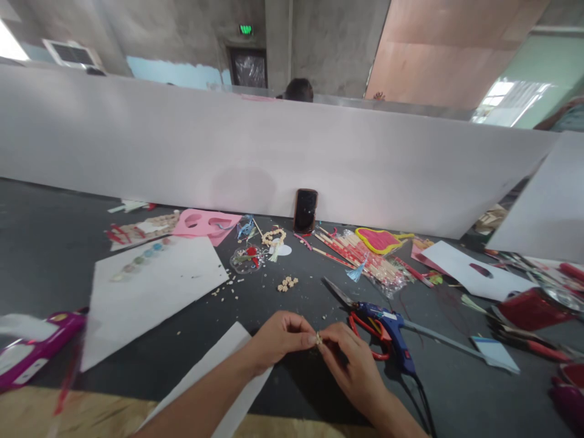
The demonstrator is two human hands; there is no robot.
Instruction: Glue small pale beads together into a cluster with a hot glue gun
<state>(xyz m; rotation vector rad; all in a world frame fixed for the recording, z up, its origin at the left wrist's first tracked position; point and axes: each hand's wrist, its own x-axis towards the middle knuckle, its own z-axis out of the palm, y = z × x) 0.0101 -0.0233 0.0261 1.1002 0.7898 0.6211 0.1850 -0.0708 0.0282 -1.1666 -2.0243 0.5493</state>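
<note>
The near edge of the dark table (191, 395) is crossed by both forearms, and a strip of pale wood (77, 413) is seen beyond it. Bare table is left ahead of the hands as far as a loose cluster of pale beads (287, 283), with crumbs scattered nearby. On the left, a paper strip (207, 371) is lain under the left forearm, and a large white sheet (155, 292) is spread further out, with a magenta tool (41, 347) at the table's edge. The way to the right is blocked: red-handled scissors (367, 334) and a blue glue gun (392, 334) are placed just beside the right hand (351, 371), and the gun's black cord (424, 407) is run past the near edge. Farther off, a phone (305, 210) is propped against a white partition (274, 152). A small pale piece (318, 339) is held between the hands, pinched by the fingertips of the left hand (278, 340) and the right, whose other fingers are curled inward; its exact form is hidden by the fingers.
</note>
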